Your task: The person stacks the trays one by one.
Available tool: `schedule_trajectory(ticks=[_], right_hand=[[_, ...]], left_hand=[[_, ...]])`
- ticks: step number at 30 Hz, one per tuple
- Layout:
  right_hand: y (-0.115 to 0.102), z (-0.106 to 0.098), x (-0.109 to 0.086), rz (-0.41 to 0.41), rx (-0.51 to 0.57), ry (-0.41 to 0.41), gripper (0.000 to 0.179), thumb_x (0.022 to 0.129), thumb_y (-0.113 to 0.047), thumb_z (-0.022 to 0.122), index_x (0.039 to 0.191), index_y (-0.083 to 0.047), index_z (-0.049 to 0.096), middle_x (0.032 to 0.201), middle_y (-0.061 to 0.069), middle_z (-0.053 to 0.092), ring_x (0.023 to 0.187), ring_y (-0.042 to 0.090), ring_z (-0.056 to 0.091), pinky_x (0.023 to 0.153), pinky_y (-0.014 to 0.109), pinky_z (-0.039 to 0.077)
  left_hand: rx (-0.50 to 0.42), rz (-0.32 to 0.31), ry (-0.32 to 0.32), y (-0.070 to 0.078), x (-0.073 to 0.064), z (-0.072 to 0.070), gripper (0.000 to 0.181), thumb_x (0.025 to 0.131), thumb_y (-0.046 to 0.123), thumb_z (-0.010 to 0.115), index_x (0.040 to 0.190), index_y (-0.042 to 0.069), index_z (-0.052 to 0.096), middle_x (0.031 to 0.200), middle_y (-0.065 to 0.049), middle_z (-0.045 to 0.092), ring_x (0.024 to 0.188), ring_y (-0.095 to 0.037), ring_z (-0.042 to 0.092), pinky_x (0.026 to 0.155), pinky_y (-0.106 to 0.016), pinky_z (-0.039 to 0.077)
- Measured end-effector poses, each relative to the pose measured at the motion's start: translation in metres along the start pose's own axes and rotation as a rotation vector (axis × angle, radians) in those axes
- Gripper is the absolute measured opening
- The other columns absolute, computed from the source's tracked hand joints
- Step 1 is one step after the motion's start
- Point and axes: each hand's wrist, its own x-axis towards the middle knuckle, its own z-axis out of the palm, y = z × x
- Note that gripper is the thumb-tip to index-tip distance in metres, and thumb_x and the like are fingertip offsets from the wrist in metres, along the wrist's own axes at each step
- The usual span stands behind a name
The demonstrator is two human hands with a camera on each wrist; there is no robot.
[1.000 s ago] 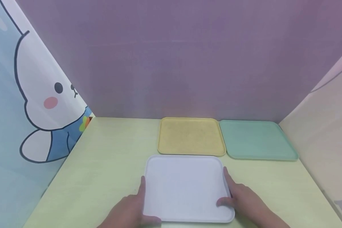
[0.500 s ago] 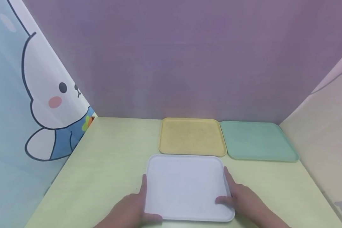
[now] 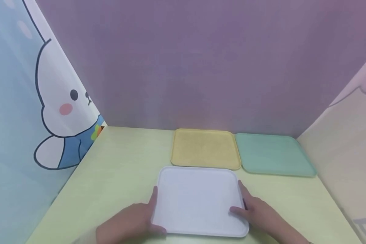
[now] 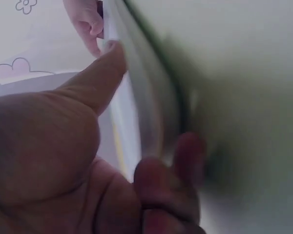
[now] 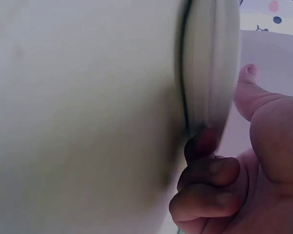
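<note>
A white rectangular tray [image 3: 198, 201] lies between my hands near the front of the table. My left hand [image 3: 134, 218] grips its left side, the thumb at the near left corner and a finger along the left edge. In the left wrist view, the thumb [image 4: 95, 80] meets the rim while curled fingertips [image 4: 154, 178] sit against the tray's side. My right hand [image 3: 260, 213] holds the right edge, its thumb lying over the rim. Seen from the right wrist, curled fingers [image 5: 205, 190] are at the outer side wall. How far the fingers reach underneath is hidden.
Just behind the white tray lies a yellow tray [image 3: 205, 149]. A green tray [image 3: 274, 154] lies beside it on the right. The pale table [image 3: 125, 162] ends at a purple back panel [image 3: 183, 74]. A rabbit-print cloth [image 3: 64, 118] borders the left, and a pale cloth [image 3: 332, 152] the right.
The head view has shifted slightly. Both hands keep hold of the white tray, which stays in nearly the same place; the left wrist sits a little further left and more of it shows.
</note>
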Motion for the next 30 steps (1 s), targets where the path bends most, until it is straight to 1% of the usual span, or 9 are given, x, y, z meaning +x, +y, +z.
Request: schedule_trajectory(ticks=[3,6,7,9,13,18,20,24,30], right_hand=[[0.000,-0.006,0.008,0.018,0.019,0.028,0.104,0.097,-0.059,0.076,0.172,-0.005,0.028,0.108,0.013,0.077,0.096,0.028,0.074,0.083,0.045,0.061],[0.001,-0.018,0.020,0.022,0.039,0.068,0.094,0.102,-0.053,0.073,0.170,-0.005,0.031,0.085,0.001,0.064,0.072,0.017,0.059,0.062,0.032,0.049],[0.003,-0.023,0.023,0.020,0.046,0.080,0.092,0.103,-0.052,0.072,0.170,-0.004,0.030,0.086,0.001,0.065,0.072,0.016,0.058,0.061,0.031,0.049],[0.006,-0.031,0.030,0.027,0.053,0.094,0.091,0.106,-0.051,0.068,0.170,-0.002,0.026,0.091,0.002,0.067,0.072,0.016,0.060,0.061,0.031,0.050],[0.011,-0.043,0.044,0.057,0.111,0.101,0.094,0.108,-0.055,0.063,0.172,-0.003,0.018,0.114,0.015,0.073,0.072,0.020,0.065,0.061,0.036,0.054],[0.009,-0.049,0.062,0.077,0.161,0.107,0.099,0.108,-0.060,0.060,0.173,-0.002,0.013,0.137,0.026,0.066,0.079,0.021,0.069,0.066,0.036,0.056],[0.007,-0.050,0.068,0.091,0.173,0.098,0.100,0.108,-0.061,0.059,0.173,-0.002,0.011,0.141,0.027,0.064,0.083,0.021,0.070,0.068,0.035,0.057],[0.001,-0.053,0.075,0.107,0.209,0.071,0.099,0.109,-0.062,0.057,0.173,-0.002,0.011,0.146,0.029,0.061,0.091,0.021,0.071,0.072,0.036,0.059],[-0.004,-0.057,0.081,0.111,0.255,0.051,0.103,0.107,-0.064,0.058,0.172,0.001,0.013,0.142,0.030,0.063,0.091,0.023,0.071,0.073,0.038,0.061]], left_hand=[[0.007,-0.001,0.023,0.005,0.007,-0.014,0.142,0.073,0.075,0.088,0.177,0.017,0.011,0.128,-0.001,0.077,0.108,-0.017,0.069,0.108,-0.058,0.056],[0.027,0.046,0.113,0.010,0.014,-0.036,0.136,0.076,0.074,0.087,0.176,0.012,0.019,0.147,-0.014,0.070,0.124,-0.028,0.070,0.113,-0.061,0.053],[0.026,0.058,0.144,0.013,0.016,-0.044,0.134,0.078,0.074,0.086,0.176,0.012,0.019,0.149,-0.016,0.068,0.127,-0.031,0.070,0.112,-0.061,0.053],[0.037,0.085,0.199,0.015,0.021,-0.061,0.131,0.080,0.078,0.082,0.176,0.014,0.019,0.133,-0.016,0.075,0.117,-0.033,0.073,0.104,-0.057,0.059],[0.030,0.111,0.249,0.021,0.037,-0.096,0.126,0.084,0.083,0.073,0.177,0.019,0.018,0.105,-0.006,0.076,0.092,-0.021,0.070,0.084,-0.045,0.061],[-0.033,0.190,0.232,0.027,0.070,-0.126,0.109,0.099,0.074,0.065,0.176,0.015,0.016,0.119,-0.016,0.075,0.096,-0.027,0.074,0.087,-0.048,0.060],[-0.056,0.222,0.217,0.029,0.086,-0.132,0.102,0.103,0.068,0.062,0.176,0.013,0.015,0.119,-0.017,0.075,0.095,-0.026,0.075,0.088,-0.048,0.059],[-0.076,0.244,0.196,0.027,0.118,-0.133,0.096,0.107,0.059,0.061,0.176,0.012,0.013,0.094,-0.007,0.074,0.079,-0.018,0.069,0.079,-0.038,0.055],[-0.101,0.207,0.182,0.021,0.155,-0.125,0.097,0.109,0.053,0.061,0.177,0.014,0.003,0.067,0.003,0.053,0.060,-0.014,0.053,0.065,-0.035,0.048]])
